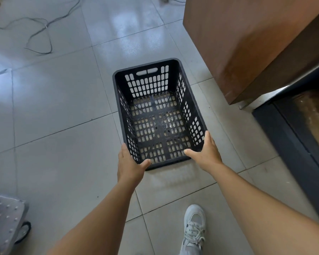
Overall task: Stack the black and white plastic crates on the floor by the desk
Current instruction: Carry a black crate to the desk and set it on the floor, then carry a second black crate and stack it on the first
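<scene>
A black perforated plastic crate (156,115) stands open side up on the tiled floor, just left of the brown desk (250,45). It holds nothing. My left hand (130,163) grips its near left corner, thumb over the rim. My right hand (206,151) holds the near right corner, fingers along the outer wall and thumb inside. No white crate is in view.
A dark cabinet or glass-fronted unit (302,140) runs along the right. Loose cables (39,32) trail over the tiles at the far left. A grey wheeled cart corner (6,221) sits at the bottom left. My white shoe (194,227) stands near the bottom edge.
</scene>
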A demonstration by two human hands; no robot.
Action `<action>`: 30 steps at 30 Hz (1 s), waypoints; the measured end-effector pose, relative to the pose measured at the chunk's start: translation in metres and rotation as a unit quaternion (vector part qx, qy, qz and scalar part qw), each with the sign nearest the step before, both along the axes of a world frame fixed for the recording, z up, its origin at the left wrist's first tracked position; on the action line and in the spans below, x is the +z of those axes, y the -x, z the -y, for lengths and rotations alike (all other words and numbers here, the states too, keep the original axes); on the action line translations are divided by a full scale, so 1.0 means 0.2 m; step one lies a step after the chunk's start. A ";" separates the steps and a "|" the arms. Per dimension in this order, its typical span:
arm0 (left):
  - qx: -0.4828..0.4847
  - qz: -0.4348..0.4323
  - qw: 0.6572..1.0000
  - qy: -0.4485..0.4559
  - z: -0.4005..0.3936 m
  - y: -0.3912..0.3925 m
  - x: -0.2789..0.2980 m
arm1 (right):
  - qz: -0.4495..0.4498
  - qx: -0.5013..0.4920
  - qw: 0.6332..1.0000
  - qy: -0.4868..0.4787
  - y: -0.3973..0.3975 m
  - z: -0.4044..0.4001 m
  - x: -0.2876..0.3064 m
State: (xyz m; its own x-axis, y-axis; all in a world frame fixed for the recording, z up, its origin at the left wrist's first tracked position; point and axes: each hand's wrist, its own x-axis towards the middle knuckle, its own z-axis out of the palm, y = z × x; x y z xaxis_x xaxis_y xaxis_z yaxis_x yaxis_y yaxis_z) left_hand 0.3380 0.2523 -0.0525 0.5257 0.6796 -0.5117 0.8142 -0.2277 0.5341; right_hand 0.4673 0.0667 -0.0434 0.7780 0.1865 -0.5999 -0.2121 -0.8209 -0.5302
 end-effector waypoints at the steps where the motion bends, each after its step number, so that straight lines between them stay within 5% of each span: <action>1: -0.012 0.013 1.000 0.002 0.02 0.02 0.07 | 0.002 -0.012 1.000 -0.008 0.05 0.02 0.06; 15: -0.229 0.044 0.972 0.020 0.46 0.39 0.80 | 0.037 -0.195 0.979 -0.054 0.80 0.45 0.85; 30: -0.444 0.010 0.893 0.072 1.72 0.94 0.90 | 0.021 -0.440 0.897 -0.031 1.83 1.72 0.88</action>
